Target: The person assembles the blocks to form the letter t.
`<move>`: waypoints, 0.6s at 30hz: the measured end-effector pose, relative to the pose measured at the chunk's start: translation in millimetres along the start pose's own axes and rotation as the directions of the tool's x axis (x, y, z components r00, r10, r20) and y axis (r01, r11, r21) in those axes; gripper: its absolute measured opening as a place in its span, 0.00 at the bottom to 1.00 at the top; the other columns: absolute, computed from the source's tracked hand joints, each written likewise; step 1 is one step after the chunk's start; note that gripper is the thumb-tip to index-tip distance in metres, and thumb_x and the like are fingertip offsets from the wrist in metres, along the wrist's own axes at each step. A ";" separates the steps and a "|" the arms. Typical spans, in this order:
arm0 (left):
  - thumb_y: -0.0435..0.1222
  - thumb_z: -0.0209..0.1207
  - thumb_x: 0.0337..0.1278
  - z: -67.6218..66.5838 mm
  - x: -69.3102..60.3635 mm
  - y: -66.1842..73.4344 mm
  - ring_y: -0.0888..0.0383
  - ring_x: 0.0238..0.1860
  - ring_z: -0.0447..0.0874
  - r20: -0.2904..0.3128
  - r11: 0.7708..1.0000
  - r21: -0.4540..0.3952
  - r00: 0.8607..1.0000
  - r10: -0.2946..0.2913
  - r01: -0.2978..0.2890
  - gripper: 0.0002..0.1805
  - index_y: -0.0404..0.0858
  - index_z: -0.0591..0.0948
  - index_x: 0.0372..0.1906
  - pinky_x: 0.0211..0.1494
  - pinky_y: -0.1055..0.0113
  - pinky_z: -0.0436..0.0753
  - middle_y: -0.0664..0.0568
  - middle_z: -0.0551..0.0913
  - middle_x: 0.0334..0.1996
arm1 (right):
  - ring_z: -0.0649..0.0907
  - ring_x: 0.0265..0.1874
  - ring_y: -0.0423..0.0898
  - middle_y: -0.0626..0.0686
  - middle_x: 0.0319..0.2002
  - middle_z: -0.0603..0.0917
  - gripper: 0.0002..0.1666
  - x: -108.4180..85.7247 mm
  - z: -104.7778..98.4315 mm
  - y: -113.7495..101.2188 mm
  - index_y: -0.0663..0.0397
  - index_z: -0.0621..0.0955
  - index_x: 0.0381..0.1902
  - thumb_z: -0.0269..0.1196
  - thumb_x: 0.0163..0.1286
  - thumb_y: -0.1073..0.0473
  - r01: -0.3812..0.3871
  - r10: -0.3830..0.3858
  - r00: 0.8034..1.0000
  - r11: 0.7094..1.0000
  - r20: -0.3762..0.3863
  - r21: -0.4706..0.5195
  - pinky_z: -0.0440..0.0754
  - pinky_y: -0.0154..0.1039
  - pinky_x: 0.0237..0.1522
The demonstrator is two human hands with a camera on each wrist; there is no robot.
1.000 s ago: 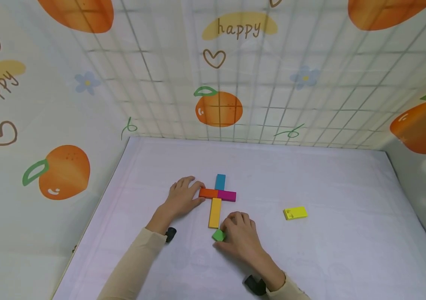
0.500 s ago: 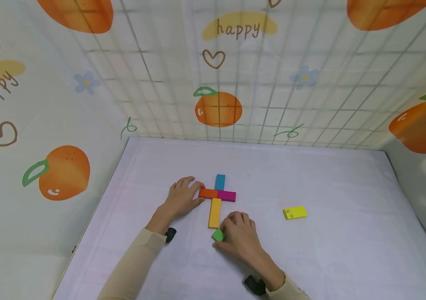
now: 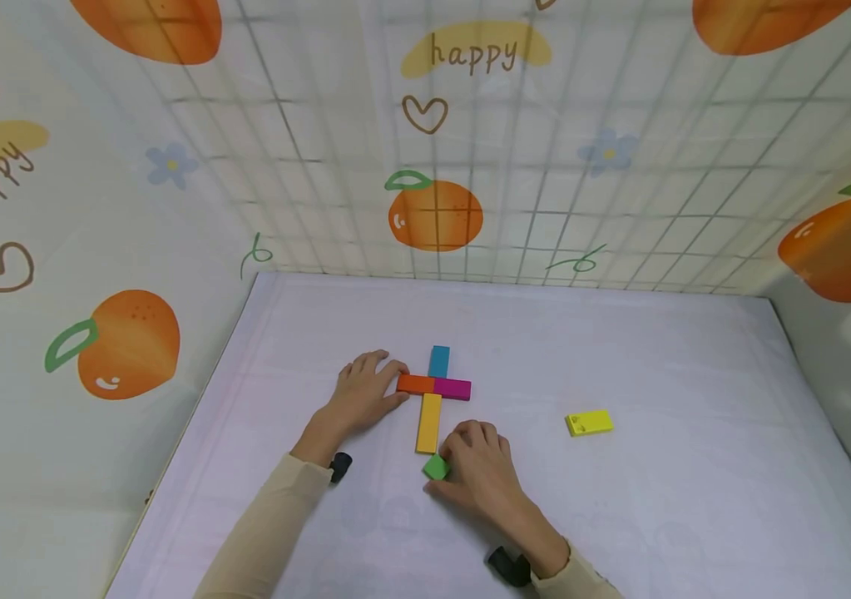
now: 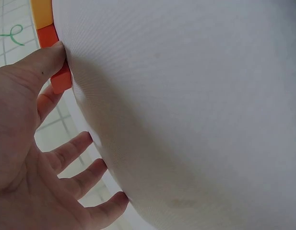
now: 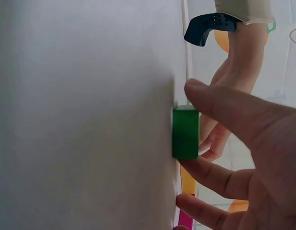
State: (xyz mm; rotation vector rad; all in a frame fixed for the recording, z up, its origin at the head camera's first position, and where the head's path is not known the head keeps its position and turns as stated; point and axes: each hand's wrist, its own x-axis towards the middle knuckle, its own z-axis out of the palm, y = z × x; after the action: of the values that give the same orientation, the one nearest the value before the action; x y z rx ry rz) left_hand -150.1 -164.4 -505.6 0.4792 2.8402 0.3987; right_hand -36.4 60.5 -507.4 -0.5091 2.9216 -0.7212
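In the head view my left hand [image 3: 365,395] pinches the left end of an orange block [image 3: 417,384] between thumb and index finger. The left wrist view shows the thumb on that orange block [image 4: 61,79], the other fingertips resting on the table. My right hand [image 3: 483,466] has its thumb and index finger around a small green block [image 3: 436,467], turned cornerwise. In the right wrist view the index finger touches the green block [image 5: 185,134] and the thumb lies close to its opposite side. An amber block [image 3: 428,423] lies just beyond it, meeting the orange row.
A magenta block [image 3: 452,389] joins the orange one end to end, with a blue block [image 3: 439,361] behind them. A yellow block [image 3: 590,423] lies apart on the right of the white table [image 3: 680,499]. Printed cloth walls [image 3: 305,191] stand behind and beside the table.
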 end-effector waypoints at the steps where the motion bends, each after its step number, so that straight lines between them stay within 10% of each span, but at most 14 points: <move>1: 0.54 0.59 0.68 0.5 0.4 -0.5 0.41 0.73 0.53 0.003 1.000 0.004 1.000 -0.001 0.001 0.23 0.55 0.73 0.63 0.71 0.36 0.54 0.42 0.60 0.74 | 0.70 0.56 0.58 0.55 0.51 0.76 0.25 0.0 -0.5 0.1 0.42 0.81 0.34 0.79 0.48 0.37 0.002 -0.002 1.000 1.000 0.003 0.001 0.71 0.61 0.55; 18: 0.53 0.61 0.66 1.3 -1.2 1.5 0.41 0.73 0.53 -0.010 1.000 0.011 1.000 -0.026 0.026 0.24 0.55 0.74 0.64 0.71 0.35 0.55 0.42 0.60 0.73 | 0.72 0.57 0.55 0.49 0.50 0.79 0.25 -7.6 -24.9 19.9 0.45 0.83 0.43 0.79 0.51 0.45 0.029 -0.016 0.997 0.988 -0.081 0.154 0.70 0.58 0.58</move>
State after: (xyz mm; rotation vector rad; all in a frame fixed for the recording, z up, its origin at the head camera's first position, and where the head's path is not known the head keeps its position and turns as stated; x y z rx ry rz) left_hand -148.2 -163.2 -506.1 0.4437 2.8566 0.3812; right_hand -39.2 90.5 -494.6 -0.5099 2.9034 -0.9843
